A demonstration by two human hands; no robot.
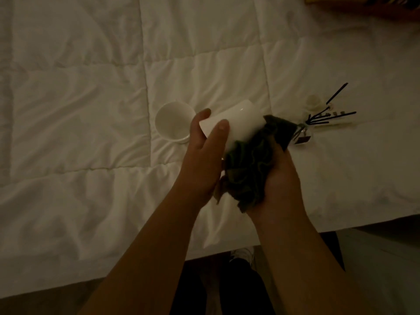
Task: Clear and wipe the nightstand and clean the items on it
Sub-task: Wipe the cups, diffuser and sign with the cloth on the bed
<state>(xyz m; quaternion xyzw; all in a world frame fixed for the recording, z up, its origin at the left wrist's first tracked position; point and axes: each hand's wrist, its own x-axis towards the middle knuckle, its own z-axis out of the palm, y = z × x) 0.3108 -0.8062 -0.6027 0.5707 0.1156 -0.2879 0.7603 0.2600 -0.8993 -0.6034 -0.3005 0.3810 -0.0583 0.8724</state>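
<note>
My left hand (204,153) grips a smooth white cylinder (236,121), tilted with its far end up and to the right, held above the bed. My right hand (280,178) holds a crumpled dark green cloth (250,169) pressed against the cylinder's lower right side. A white mug (173,123) lies on its side on the white quilt (91,110), just left of my left hand, its opening facing me. A reed diffuser (318,121) with black sticks lies on the quilt to the right of the cloth.
A small white round object (314,102) rests beside the diffuser. An orange-yellow item (363,3) shows at the top right corner. The bed's near edge runs across the bottom, with dark floor and my legs (227,287) below it.
</note>
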